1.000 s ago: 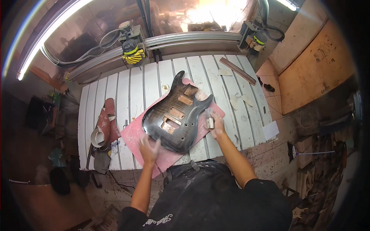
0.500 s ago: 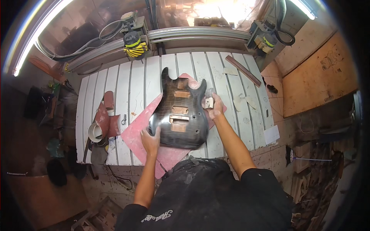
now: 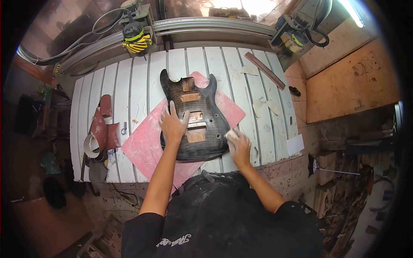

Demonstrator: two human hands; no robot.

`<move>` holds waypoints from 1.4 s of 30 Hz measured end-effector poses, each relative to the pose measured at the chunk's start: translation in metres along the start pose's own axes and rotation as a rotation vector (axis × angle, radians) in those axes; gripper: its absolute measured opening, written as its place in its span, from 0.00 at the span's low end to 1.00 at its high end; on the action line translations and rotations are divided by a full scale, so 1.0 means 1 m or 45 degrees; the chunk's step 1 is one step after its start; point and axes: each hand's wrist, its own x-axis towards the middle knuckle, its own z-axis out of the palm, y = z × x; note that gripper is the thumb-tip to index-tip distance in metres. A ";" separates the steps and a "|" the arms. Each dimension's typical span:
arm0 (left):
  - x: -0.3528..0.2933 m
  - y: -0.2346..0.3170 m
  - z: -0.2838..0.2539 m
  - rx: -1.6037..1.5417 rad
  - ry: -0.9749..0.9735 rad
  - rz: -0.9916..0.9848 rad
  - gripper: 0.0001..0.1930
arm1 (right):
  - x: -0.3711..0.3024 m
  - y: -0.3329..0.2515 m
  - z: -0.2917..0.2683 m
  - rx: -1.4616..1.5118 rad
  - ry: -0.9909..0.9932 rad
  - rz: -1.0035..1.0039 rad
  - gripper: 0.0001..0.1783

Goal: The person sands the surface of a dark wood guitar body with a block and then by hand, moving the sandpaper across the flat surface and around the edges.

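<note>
A dark, black-stained electric guitar body with two horns and bare-wood cavities lies on a pink sheet. My left hand rests flat on its left half with the fingers spread, thumb beside the middle cavity. At the body's lower right edge, my right hand grips a small cream-coloured block. The block is against or very near that edge; its underside is hidden.
The white slatted table holds curled red-brown abrasive sheets and a pale ring-shaped roll at left. A wooden strip, pale scraps and white paper lie at right. A metal rail carrying machine heads spans the back.
My left hand has moved from the body's lower left edge up onto its face. My right hand has brought the block down along the right side to the lower edge. The view has shifted slightly.
</note>
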 end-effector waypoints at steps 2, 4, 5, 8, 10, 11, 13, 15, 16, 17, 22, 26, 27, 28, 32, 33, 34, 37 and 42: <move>0.007 0.016 -0.007 -0.001 -0.163 -0.093 0.48 | -0.003 0.002 -0.008 -0.043 0.006 0.018 0.16; 0.008 0.017 -0.009 -0.005 -0.161 -0.090 0.48 | 0.009 0.000 -0.003 -0.065 0.007 0.041 0.16; 0.008 0.018 -0.009 -0.010 -0.158 -0.084 0.48 | 0.034 0.006 0.007 -0.124 0.044 0.094 0.17; 0.007 0.009 -0.007 -0.050 -0.161 -0.089 0.48 | 0.043 0.002 0.012 -0.163 0.048 0.124 0.17; 0.007 0.005 -0.007 -0.045 -0.136 -0.103 0.48 | 0.031 -0.003 0.009 -0.144 0.034 0.083 0.17; 0.007 0.005 -0.007 -0.043 -0.150 -0.116 0.50 | 0.004 -0.006 0.002 -0.101 0.003 0.106 0.16; 0.008 0.010 -0.010 -0.047 -0.167 -0.138 0.51 | -0.023 -0.009 -0.009 -0.077 -0.021 0.110 0.15; 0.008 0.015 -0.012 0.010 -0.191 -0.113 0.54 | -0.001 -0.005 -0.004 -0.091 0.002 0.102 0.15; 0.008 0.012 -0.012 0.012 -0.198 -0.121 0.54 | 0.014 -0.005 0.000 -0.099 0.030 0.098 0.14; 0.009 0.010 -0.011 -0.009 -0.189 -0.116 0.55 | 0.032 -0.006 0.004 -0.102 0.020 0.099 0.14; 0.014 0.005 -0.010 -0.040 -0.270 -0.176 0.61 | 0.020 -0.004 -0.002 -0.006 0.013 -0.016 0.14; 0.026 0.028 -0.016 0.078 -0.430 -0.254 0.68 | -0.007 -0.006 -0.017 0.008 -0.099 0.008 0.14; 0.031 0.031 -0.013 0.049 -0.391 -0.297 0.71 | 0.011 -0.004 -0.014 -0.027 -0.074 -0.032 0.14; 0.033 0.035 -0.009 0.021 -0.353 -0.341 0.74 | 0.031 -0.002 -0.009 -0.062 -0.049 -0.072 0.14; 0.024 0.034 0.004 0.043 -0.109 -0.153 0.71 | 0.064 -0.002 -0.001 -0.034 -0.070 -0.093 0.16; 0.024 0.036 0.005 0.084 -0.122 -0.118 0.67 | 0.051 -0.002 -0.004 -0.042 -0.096 -0.107 0.16; 0.025 0.034 0.006 0.085 -0.128 -0.153 0.67 | 0.023 -0.002 -0.013 -0.063 -0.158 -0.122 0.16; 0.027 0.039 0.001 -0.011 -0.143 0.152 0.63 | 0.000 0.007 -0.027 -0.136 -0.260 -0.163 0.16; 0.030 0.038 -0.005 -0.023 -0.233 0.230 0.61 | 0.074 0.011 -0.005 -0.134 -0.178 -0.181 0.17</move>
